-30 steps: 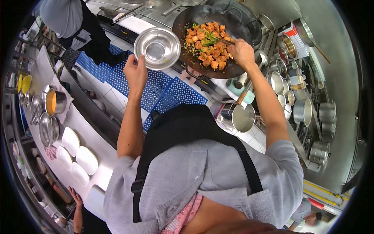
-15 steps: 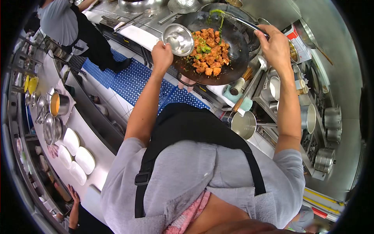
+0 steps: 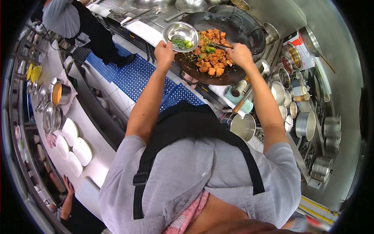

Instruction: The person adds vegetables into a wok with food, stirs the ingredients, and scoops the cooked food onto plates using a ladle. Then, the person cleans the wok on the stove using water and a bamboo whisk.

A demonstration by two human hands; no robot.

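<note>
While your left hand (image 3: 164,54) grips one steel bowl (image 3: 176,30) by its near-left rim, mouth up, greens (image 3: 181,43) inside, your right hand (image 3: 240,55) clasps one utensil (image 3: 220,46), fingers closed, long axis roughly crosswise, tip leftward in the wok (image 3: 234,37); wok contents: browned cubes (image 3: 213,61), greens.

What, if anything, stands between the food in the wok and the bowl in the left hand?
Nothing visible. In view, the bowl overlaps the edge of the wok, beside the food; the right hand is opposite.
</note>
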